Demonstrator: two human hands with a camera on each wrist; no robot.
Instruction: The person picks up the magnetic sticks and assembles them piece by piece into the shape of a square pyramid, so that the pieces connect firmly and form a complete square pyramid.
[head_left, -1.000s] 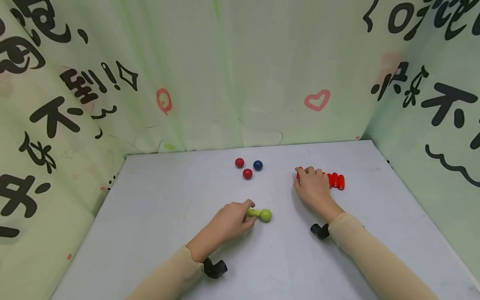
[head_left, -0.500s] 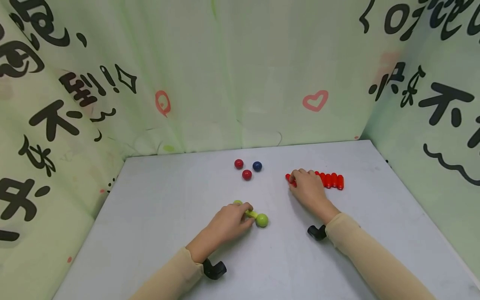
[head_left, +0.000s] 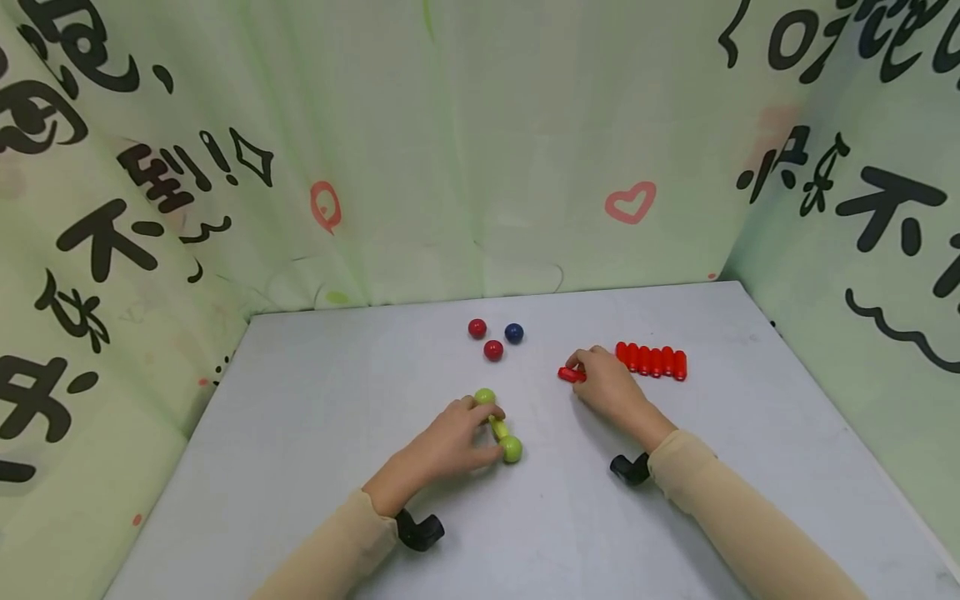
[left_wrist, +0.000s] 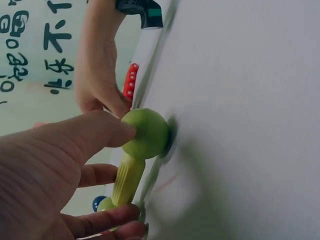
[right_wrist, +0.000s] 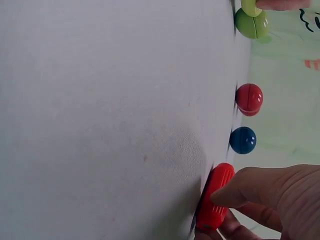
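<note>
From the head view, your left hand point(head_left: 450, 437) pinches a green rod point(head_left: 498, 427) with a ball on each end, lying on the table point(head_left: 300, 433) near the middle. Your right hand point(head_left: 611, 385) pinches one red stick point(head_left: 572, 374), pulled a little apart from the row of red sticks point(head_left: 651, 361) beside it. Two red balls point(head_left: 484, 339) and a blue ball point(head_left: 513, 333) sit close together farther back. The table is pale grey and matt, walled on three sides by a green cloth point(head_left: 450, 150) printed with black characters and pink hearts.

From the left wrist view, your thumb point(left_wrist: 95, 132) presses the near green ball point(left_wrist: 146, 133) and your fingers curl under the rod. It looks like light, hard, smooth plastic; the balls would likely slip, so I judge the ribbed shaft the better hold.

From the right wrist view, your fingertips point(right_wrist: 235, 192) clamp the ribbed red stick point(right_wrist: 215, 196) against the table. It too seems stiff and light, best pinched across its middle.
</note>
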